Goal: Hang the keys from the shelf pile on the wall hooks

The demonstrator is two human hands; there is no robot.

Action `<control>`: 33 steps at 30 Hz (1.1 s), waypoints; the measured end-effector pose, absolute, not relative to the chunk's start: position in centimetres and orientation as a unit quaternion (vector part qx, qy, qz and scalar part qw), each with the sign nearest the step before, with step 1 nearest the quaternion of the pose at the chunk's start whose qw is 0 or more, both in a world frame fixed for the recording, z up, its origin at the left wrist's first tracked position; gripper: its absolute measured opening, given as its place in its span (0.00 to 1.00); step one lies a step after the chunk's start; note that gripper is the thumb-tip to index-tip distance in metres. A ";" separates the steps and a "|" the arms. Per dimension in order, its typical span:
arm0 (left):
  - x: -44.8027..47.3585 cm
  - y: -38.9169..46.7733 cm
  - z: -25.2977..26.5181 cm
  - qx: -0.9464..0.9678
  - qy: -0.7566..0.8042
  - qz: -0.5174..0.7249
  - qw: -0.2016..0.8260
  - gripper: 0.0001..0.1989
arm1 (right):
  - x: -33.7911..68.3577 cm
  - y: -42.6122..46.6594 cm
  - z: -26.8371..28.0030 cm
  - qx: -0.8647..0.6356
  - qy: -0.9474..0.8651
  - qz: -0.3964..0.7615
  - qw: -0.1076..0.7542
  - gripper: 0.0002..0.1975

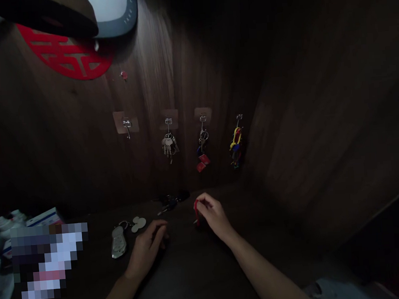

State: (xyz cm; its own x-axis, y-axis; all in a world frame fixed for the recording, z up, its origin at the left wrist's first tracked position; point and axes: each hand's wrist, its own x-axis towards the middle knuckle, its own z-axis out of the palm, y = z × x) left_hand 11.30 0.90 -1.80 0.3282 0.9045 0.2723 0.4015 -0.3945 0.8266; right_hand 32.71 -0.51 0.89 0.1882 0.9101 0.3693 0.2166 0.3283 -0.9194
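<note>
My right hand (214, 215) is raised a little over the dark tabletop, its thumb and fingertips pinching a red strap (196, 208). A small pale end shows at the bottom of the strap, too dim to make out. Lower left, my left hand (147, 245) rests on the tabletop with fingers loosely bent and apart, nothing visible in it. Beside its fingers lie a silver remote key fob (119, 242) with a ring and a pale three-lobed tag (138, 224). Between and beyond both hands lies a bunch of dark keys (171, 201), near the wall.
Adhesive hooks line the wood wall: a bare hook (127, 124), then silver keys (168, 145), keys with red tags (203, 160), and keys with a yellow strap (235, 139). Upper left hang a cap (114, 13) and a red paper cutout (75, 58). A box (45, 218) stands left.
</note>
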 end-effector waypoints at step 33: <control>11.7 1.9 -2.9 0.733 0.462 0.313 0.390 0.19 | 48.5 5.7 15.8 -0.535 -0.420 -0.010 0.733 0.17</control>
